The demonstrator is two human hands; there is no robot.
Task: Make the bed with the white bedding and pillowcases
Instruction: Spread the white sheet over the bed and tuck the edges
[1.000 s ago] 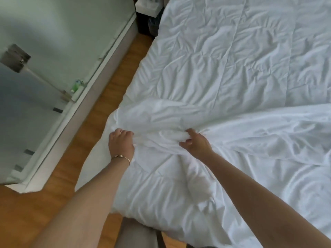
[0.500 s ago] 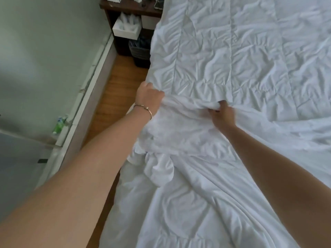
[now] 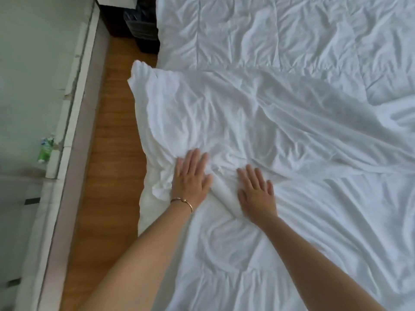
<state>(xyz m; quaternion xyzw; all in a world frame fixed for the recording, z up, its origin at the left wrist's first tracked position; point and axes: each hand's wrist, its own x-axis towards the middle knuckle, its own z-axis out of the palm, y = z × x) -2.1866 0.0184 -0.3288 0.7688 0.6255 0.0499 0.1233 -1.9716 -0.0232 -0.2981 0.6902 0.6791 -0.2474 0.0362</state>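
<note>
The dark bedside stand (image 3: 116, 16) at the far left was cut off by the top edge, and the dark basket (image 3: 143, 30) beside it was too dim to make out well. A small green and white thing (image 3: 46, 149) on the pale ledge (image 3: 74, 104) by the wall was blurry; it may have been a wrapper. The right side of the bed ran out of view.

The left hand (image 3: 190, 178), with a thin gold bracelet (image 3: 183, 202) on its wrist, lay flat with straight fingers on the crumpled white sheet (image 3: 224, 122). The right hand (image 3: 256, 191) lay flat just beside it, fingers spread. Neither hand gripped anything. A thick fold of cloth stood up between them.

The white sheet lay across the left middle of the bed, over the white quilted duvet (image 3: 292, 37), with its corner hanging over the brown wooden floor (image 3: 107, 153).

Half a second before, both hands were pinching the sheet's edge and reaching further up the bed. Now they had let go and pressed down nearer.
</note>
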